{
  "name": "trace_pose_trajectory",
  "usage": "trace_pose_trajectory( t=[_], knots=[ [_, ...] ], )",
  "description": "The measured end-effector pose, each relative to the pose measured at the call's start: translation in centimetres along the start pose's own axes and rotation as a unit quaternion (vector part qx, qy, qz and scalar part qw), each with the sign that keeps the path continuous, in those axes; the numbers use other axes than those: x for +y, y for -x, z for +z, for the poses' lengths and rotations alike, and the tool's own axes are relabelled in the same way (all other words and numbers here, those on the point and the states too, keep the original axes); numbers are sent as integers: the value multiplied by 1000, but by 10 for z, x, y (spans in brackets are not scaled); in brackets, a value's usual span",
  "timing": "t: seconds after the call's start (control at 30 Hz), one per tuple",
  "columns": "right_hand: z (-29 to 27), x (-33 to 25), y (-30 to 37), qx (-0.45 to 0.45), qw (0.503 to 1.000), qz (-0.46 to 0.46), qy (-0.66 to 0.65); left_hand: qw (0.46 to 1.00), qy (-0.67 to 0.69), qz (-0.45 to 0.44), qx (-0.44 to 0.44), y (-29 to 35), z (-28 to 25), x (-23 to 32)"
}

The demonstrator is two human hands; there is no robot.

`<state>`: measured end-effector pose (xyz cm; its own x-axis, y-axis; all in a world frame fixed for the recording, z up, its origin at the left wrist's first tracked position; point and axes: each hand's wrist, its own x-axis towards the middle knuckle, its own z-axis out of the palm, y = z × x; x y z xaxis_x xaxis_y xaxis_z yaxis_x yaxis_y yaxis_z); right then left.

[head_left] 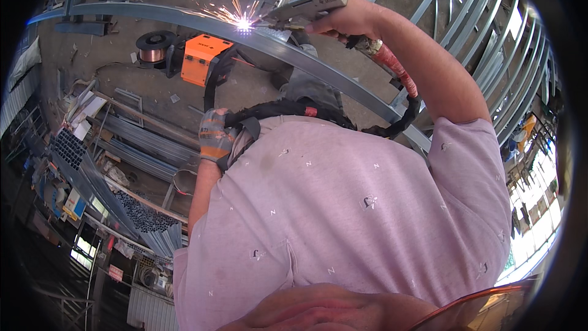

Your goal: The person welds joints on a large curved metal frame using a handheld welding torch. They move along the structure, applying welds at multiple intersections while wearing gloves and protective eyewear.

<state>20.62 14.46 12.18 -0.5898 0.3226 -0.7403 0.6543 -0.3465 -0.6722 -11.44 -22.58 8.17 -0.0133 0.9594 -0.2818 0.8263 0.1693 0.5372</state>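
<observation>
My right hand, bare, is closed round a grey welding gun at the top of the view. Bright sparks burst where the gun's tip meets a long grey steel beam. A red and black cable runs from the gun's rear down across my waist. My left hand, in a grey and orange glove, is closed on a black cable beside my left hip. Its fingers are partly hidden by the cable.
An orange wire-feeder box and a spool of copper-coloured wire stand on the floor beyond the beam. Bundled square tubes lie at the left. Long metal bars spread across the right side.
</observation>
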Motion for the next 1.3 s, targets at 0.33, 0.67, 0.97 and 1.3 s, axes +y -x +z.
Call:
trace_pose_trajectory(
  t=[0.33, 0.67, 0.97, 1.3],
  knots=[
    [0, 2, -1, 5, 1000, 8, 7, 1000, 9, -14, 8, -2, 0, 4],
    [-20, 17, 23, 9, 1000, 23, 2, 1000, 10, -5, 0, -9, 0, 15],
    [-20, 28, 43, 22, 998, 58, 19, 999, 28, 20, -11, -23, 6, 26],
    [-17, 35, 47, -5, 997, 64, 38, 999, 14, 34, -10, -19, 11, 24]
  ],
)
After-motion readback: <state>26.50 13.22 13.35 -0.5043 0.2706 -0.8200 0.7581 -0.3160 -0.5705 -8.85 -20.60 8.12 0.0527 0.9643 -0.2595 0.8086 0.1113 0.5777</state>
